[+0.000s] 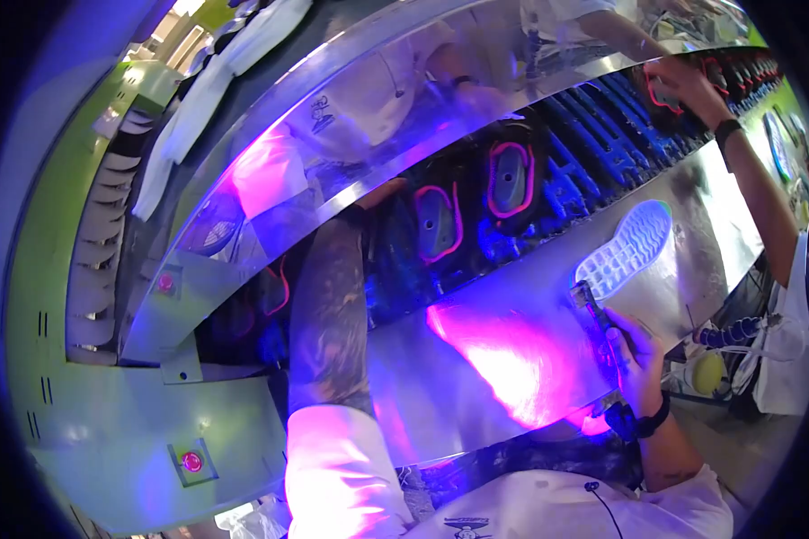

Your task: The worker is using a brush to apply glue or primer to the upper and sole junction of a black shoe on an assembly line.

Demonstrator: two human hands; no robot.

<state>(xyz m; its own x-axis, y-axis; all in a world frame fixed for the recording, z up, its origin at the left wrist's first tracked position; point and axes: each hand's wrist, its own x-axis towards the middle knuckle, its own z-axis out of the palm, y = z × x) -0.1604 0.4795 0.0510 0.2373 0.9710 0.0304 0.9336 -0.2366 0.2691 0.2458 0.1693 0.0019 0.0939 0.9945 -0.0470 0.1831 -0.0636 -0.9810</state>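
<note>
My left arm stretches forward over the machine's belt to the edge of the metal hood. My left hand [377, 197] is there, beside a grey shoe sole [437, 223] with a glowing pink rim; its fingers are mostly hidden. My right hand [636, 357] wraps round a dark narrow hand tool [592, 316] above the metal shelf [422, 359]. The tool's far end meets, or overlaps in view, the narrow end of a white shoe sole [627, 247] lying tread up. A second pink-rimmed sole [511, 180] sits farther right on the dark belt.
Ahead curves a shiny metal hood [368, 175] above the belt of blue slats [593, 144]. At the right, a co-worker's arm [755, 171] reaches to another pink-rimmed sole. A green machine body with a red button [191, 462] stands left. A coiled hose [733, 334] is at the right.
</note>
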